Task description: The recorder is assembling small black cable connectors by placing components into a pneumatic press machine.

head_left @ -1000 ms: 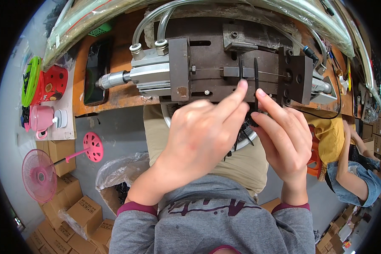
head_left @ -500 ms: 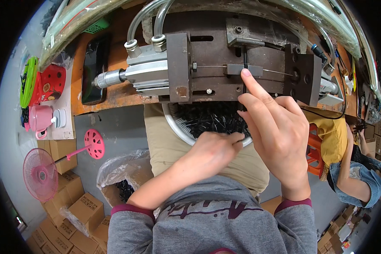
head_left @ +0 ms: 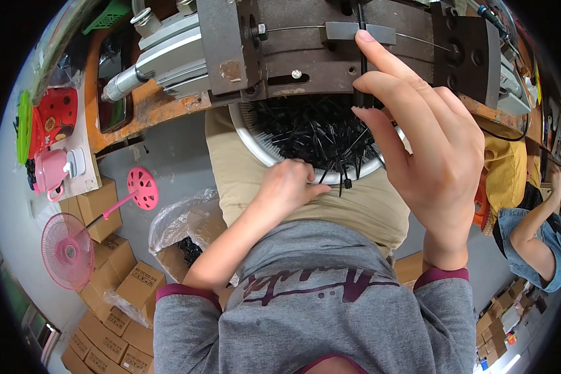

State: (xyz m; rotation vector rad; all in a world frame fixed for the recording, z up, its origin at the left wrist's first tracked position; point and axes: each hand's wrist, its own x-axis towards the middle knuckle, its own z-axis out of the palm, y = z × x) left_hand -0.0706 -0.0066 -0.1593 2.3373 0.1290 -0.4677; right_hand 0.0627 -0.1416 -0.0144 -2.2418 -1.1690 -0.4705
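Two bare hands are at work over a brown metal fixture (head_left: 293, 55) on the wooden tabletop (head_left: 151, 103). The right hand (head_left: 439, 134) reaches up to it with its fingers spread: the index finger is extended, its tip on or right at a thin black rod (head_left: 361, 15) that crosses the small grey block (head_left: 345, 32) in the middle of the fixture. Its thumb and middle fingertip stand apart from each other at the rod's lower end, and I cannot tell whether they pinch it there. A thin wire (head_left: 293, 28) runs out from both sides of the grey block, to a nut on the left and to a dark upright bracket (head_left: 466, 57) on the right. The left hand (head_left: 287, 185) lies low at the near rim of a pale round basin (head_left: 262, 161), fingers curled and thumb pointing right; I cannot tell whether anything is inside the curl. The basin rests in the person's lap, heaped with thin black pieces (head_left: 305, 128), a few of which hang over the near rim just beside the left thumb. Left of the fixture's brown block sits a silver cylinder (head_left: 177, 59), with a dark glossy slab (head_left: 112, 84) beside it. A pink fan (head_left: 67, 250) and cardboard boxes (head_left: 106, 340) stand on the floor at left.
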